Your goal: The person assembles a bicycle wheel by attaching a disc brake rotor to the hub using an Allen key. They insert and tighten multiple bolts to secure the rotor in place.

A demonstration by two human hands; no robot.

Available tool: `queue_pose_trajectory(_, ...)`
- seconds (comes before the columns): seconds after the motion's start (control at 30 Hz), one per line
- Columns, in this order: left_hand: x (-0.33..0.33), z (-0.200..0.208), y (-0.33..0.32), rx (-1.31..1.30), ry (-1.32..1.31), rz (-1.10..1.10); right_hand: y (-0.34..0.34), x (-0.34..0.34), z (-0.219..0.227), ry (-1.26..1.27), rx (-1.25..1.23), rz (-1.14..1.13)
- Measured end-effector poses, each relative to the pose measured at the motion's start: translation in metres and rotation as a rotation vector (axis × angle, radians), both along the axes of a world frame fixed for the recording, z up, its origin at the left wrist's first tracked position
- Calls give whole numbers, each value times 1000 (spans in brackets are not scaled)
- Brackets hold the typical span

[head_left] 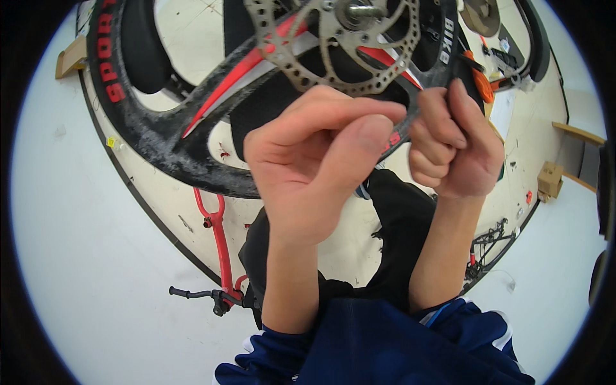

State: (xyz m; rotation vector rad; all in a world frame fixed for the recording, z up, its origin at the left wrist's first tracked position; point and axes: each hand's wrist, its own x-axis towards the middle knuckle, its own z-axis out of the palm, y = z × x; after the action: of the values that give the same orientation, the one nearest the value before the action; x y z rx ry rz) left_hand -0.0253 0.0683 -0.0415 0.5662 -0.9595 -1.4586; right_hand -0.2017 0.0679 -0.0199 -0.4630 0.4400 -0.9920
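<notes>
Both my hands are raised in front of a black bicycle wheel (160,144) with red and white marked spokes. A perforated metal brake disc (314,48) is mounted at its hub, where a threaded axle (372,11) sticks out. My left hand (301,160) is closed in a pinch, thumb against the index finger, just below the disc. Whatever may be between those fingertips is hidden. Beside it on the right, my right hand (455,144) has its fingers curled into the palm and the thumb raised. I cannot make out anything in it.
A red bicycle frame (221,250) with a black handlebar (199,294) lies at lower left. An orange-handled tool (480,80) is right of the wheel. Farther right are a small cardboard box (550,179) and dark bicycle parts (491,247). Small scraps dot the pale floor (343,260).
</notes>
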Motion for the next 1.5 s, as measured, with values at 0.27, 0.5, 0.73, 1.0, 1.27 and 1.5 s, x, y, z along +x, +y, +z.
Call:
queue_pose_trajectory(0.27, -8, -1, 7, 60, 80, 55, 2, -14, -5, 119, 3, -102)
queue_pose_trajectory(0.5, 4, 4, 14, 86, 176, -8, -8, -41, -15, 295, 138, -170)
queue_pose_trajectory(0.73, 30, -8, 6, 134, 138, -206, -25, -54, -48, 318, 105, -135)
queue_pose_trajectory(1.0, 26, -2, 0, 197, 149, -321, -25, -82, -53, 395, 124, -173)
queue_pose_trajectory(1.27, 35, -4, -4, 155, 35, -269, -20, -86, -63, 362, 135, -189)
queue_pose_trajectory(1.5, 30, -3, -9, 141, 64, -305, -18, -91, -61, 390, 57, -88)
